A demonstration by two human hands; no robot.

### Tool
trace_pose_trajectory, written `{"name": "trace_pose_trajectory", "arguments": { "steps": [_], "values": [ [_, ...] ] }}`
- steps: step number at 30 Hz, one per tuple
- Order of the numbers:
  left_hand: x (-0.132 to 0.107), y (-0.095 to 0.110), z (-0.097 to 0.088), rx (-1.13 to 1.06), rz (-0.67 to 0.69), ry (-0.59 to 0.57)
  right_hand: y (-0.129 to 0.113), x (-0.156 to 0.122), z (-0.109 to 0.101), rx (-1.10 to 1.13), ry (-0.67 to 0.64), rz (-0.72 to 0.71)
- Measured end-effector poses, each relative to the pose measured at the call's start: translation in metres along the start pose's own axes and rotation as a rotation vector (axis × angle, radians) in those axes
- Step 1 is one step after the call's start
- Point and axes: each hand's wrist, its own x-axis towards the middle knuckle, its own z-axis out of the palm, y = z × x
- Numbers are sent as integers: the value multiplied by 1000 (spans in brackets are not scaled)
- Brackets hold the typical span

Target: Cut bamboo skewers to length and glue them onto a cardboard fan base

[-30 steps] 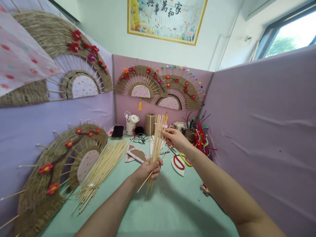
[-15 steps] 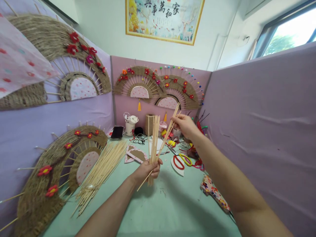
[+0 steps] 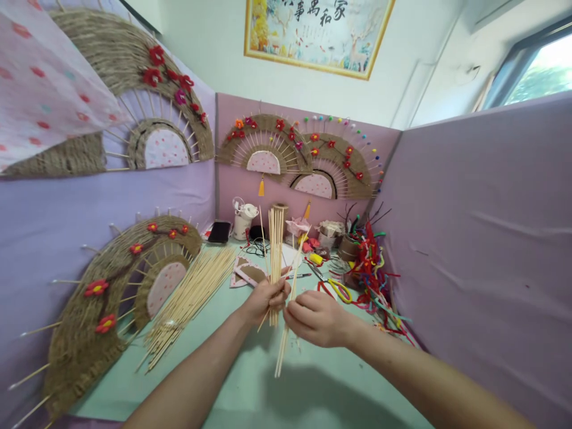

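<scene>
Head view: left hand [image 3: 268, 298] grips sticks [image 3: 276, 247] (upright), right hand [image 3: 316, 319] thinner bunch [image 3: 282, 351].

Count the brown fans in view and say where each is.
4. The upper-left fan is partly behind a spotted cloth; the lower-left fan is below it; the left back fan and right back fan overlap on the pink partition. The cloth may hide more.

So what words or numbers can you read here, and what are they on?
"事" on the wall picture.
"和" on the same picture.
"家" there too, close against the top edge.
Other big characters there: cut off by the top edge.
Small writing below them: too small to read.
Elsewhere: none I can read.
</scene>
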Motion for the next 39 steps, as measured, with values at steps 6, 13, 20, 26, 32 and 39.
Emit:
{"name": "trace_pose_trajectory", "arguments": {
  "steps": [6, 13, 20, 26, 32, 39],
  "values": [
    [1, -7, 5, -17, -163, 125, -13, -1, 46, -22, -89, 115],
    [2, -5, -4, 64, -123, 81, -4, 21, 17, 314, -225, 303],
    [-7, 0, 5, 33, -207, -298, 117, 35, -25, 502, 224, 1130],
    [-8, -4, 0, 71, -300, -337, 163, 30, -6, 649, 120, 1351],
    [-7, -4, 1, 94, -311, -313, 171, 22, -5, 636, 10, 1384],
    [-5, -8, 2, 129, -308, -295, 169, 18, -8, 699, -121, 1349]
  ]
}}
